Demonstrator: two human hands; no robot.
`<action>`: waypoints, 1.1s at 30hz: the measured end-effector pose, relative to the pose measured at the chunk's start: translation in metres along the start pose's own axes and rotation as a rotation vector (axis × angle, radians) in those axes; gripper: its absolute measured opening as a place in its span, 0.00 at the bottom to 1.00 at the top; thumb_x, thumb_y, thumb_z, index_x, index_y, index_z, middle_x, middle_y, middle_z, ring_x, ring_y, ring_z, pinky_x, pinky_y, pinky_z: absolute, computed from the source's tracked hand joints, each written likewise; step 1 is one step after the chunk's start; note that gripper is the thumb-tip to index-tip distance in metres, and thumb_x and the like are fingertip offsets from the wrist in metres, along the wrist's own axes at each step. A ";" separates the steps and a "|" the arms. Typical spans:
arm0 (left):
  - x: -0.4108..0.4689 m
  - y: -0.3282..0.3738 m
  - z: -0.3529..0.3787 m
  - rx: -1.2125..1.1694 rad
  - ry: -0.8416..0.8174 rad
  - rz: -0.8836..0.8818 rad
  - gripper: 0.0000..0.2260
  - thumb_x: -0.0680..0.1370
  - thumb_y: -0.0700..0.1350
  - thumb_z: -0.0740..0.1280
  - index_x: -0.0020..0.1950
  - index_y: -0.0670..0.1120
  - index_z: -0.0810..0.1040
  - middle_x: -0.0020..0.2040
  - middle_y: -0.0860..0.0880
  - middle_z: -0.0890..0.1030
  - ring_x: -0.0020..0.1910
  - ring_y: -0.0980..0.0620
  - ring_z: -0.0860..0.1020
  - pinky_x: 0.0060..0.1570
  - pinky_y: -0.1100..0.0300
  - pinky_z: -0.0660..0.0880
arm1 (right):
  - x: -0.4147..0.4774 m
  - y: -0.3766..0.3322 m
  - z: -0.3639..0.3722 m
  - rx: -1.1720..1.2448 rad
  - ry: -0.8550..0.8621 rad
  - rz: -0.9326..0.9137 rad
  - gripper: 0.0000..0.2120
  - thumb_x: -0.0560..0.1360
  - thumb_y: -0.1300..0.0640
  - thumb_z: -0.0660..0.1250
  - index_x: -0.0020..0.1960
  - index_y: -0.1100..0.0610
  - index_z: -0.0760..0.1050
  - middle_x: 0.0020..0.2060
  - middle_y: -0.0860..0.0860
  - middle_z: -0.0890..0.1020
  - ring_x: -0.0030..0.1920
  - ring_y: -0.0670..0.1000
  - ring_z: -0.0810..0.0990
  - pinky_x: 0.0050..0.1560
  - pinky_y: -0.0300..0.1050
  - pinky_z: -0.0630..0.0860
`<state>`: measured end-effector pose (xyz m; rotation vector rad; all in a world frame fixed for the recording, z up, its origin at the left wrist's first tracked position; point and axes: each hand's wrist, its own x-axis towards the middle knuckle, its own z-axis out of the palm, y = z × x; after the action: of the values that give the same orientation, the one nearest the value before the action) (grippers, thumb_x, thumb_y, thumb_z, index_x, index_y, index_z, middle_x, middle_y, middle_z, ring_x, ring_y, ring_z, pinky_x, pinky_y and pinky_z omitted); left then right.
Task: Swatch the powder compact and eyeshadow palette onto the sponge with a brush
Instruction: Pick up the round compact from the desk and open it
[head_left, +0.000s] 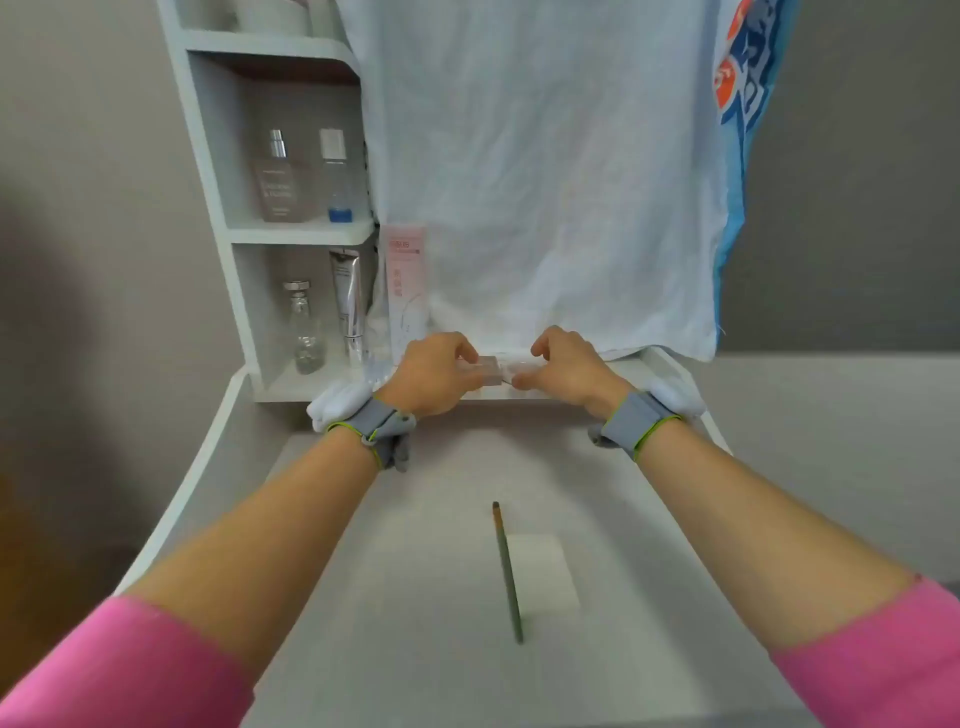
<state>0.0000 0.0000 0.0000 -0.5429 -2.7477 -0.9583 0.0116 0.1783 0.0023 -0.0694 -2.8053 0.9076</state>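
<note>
Well behind both hands, nearest the person, the brush (506, 571) lies along the left edge of the sponge (548, 577), where a forearm drawn back low could sweep either aside. Farther out, the left hand (434, 374) and right hand (569, 371) each pinch one end of a small pinkish case (491, 370), compact or palette I cannot tell; pried unevenly, it could slip free and scatter powder.

light: soft, even | shadows: faint | focus: slightly blurred | edges: wide-angle bowing
</note>
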 end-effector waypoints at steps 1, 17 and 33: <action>0.004 -0.001 0.001 0.004 -0.020 -0.016 0.17 0.75 0.50 0.70 0.61 0.46 0.76 0.62 0.45 0.75 0.62 0.45 0.71 0.60 0.55 0.71 | 0.003 0.000 0.001 -0.012 -0.015 0.003 0.28 0.70 0.49 0.74 0.64 0.58 0.69 0.61 0.56 0.72 0.63 0.58 0.70 0.59 0.49 0.71; 0.040 -0.010 0.007 0.170 -0.187 0.017 0.25 0.72 0.53 0.72 0.66 0.46 0.72 0.62 0.46 0.76 0.57 0.47 0.76 0.61 0.53 0.73 | 0.022 0.011 0.009 -0.017 -0.029 -0.070 0.25 0.70 0.49 0.75 0.62 0.57 0.72 0.60 0.53 0.75 0.56 0.51 0.72 0.51 0.41 0.67; -0.016 0.000 -0.011 0.142 -0.089 0.069 0.24 0.71 0.55 0.73 0.63 0.43 0.75 0.59 0.44 0.79 0.55 0.48 0.77 0.55 0.55 0.75 | -0.030 -0.006 0.002 0.042 0.051 -0.085 0.26 0.71 0.47 0.73 0.63 0.60 0.72 0.59 0.56 0.76 0.57 0.54 0.75 0.50 0.42 0.69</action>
<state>0.0148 -0.0111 0.0038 -0.6658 -2.8264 -0.7338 0.0408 0.1695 -0.0005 0.0315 -2.7192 0.9308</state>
